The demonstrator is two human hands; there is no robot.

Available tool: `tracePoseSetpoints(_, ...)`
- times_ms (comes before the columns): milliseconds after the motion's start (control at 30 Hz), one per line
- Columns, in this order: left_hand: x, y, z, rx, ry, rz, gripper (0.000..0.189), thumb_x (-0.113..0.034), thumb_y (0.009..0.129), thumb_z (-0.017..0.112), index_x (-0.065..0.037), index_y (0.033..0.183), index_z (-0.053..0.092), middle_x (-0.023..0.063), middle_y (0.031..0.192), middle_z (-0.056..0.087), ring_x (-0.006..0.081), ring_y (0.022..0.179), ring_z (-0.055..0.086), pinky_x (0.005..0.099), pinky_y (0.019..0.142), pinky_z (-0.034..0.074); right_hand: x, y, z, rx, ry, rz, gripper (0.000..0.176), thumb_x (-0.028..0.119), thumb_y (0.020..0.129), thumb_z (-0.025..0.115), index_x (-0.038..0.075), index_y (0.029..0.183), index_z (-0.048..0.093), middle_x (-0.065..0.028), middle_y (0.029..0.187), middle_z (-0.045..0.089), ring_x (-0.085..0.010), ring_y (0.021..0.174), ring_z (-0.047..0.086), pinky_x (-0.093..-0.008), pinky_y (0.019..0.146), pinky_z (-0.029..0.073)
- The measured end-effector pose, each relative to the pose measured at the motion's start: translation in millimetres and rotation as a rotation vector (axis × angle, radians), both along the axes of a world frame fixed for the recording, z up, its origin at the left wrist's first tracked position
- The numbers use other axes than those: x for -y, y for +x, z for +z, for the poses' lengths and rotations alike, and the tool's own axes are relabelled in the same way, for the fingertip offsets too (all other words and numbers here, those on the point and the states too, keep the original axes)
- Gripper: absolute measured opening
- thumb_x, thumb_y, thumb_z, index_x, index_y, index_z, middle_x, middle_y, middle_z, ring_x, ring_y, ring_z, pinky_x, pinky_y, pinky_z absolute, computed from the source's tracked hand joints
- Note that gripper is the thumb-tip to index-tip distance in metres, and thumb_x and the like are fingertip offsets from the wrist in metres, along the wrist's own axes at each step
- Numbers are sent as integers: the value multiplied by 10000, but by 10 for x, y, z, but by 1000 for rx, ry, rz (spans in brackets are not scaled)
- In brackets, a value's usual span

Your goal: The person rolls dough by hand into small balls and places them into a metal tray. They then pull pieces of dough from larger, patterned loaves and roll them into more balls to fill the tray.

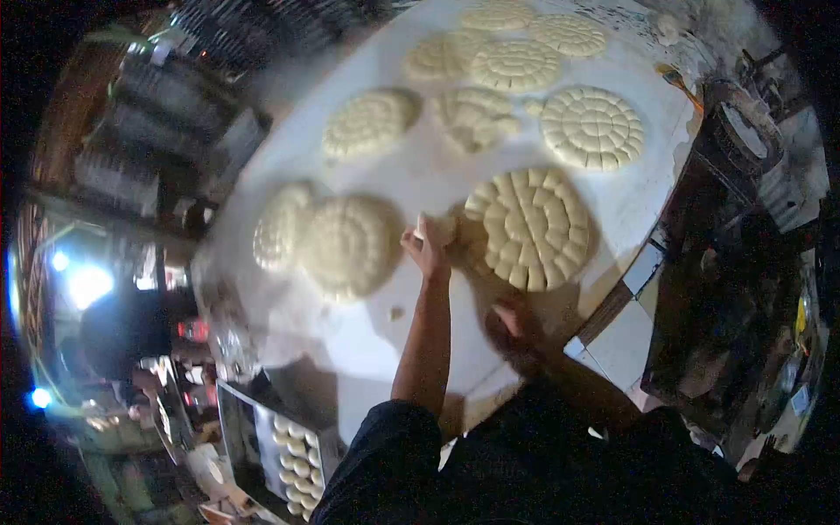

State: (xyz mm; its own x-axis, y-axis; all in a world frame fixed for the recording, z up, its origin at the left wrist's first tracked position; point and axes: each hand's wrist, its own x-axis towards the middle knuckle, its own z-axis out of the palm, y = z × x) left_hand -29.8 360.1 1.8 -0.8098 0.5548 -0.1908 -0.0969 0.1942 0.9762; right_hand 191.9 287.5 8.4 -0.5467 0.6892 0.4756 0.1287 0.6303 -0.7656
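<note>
Left hand: fingers pinched round dough piece; probably soft, light, best cupped underneath. Right hand blurred; fingers unreadable.

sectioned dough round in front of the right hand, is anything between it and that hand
Nothing visible: only shadowed white tabletop shows between the right hand and the sectioned dough round. The left hand, a dough piece at its fingers, is left of that gap.

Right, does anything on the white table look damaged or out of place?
Yes: the dough round amid the others looks ragged and incomplete, unlike its neatly cut right-hand neighbour; a small pale scrap lies alone on the tabletop.
</note>
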Motion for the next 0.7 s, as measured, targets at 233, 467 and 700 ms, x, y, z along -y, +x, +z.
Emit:
tracePoseSetpoints(233, 2521, 673, 108, 368, 557, -197, 230, -144, 976, 571, -55, 1169, 484, 50, 1061, 584, 141, 948, 568, 286, 807, 480, 1011, -517, 212, -5, -467, 45, 304, 289, 931, 590, 20, 1032, 491, -92, 852, 515, -208, 770, 553, -375, 703, 450)
tracePoseSetpoints(467, 3870, 567, 125, -82, 501, -203, 300, -225, 937, 653, -62, 1113, 474, 81, 1024, 541, 152, 1003, 513, 341, 904, 440, 1789, -791, 127, -208, -798, -110, 459, 218, 865, 663, 72, 1221, 412, -89, 1093, 504, -203, 936, 525, -348, 807, 452)
tracePoseSetpoints(700, 4769, 683, -208, -1121, -198, -189, 510, -348, 940, 581, -1, 1295, 464, 182, 1222, 486, 355, 1165, 463, 463, 1061, 315, 662, -170, 230, 36, -393, -1, 269, 285, 885, 580, 35, 954, 508, -127, 892, 522, -301, 848, 518, -402, 804, 412)
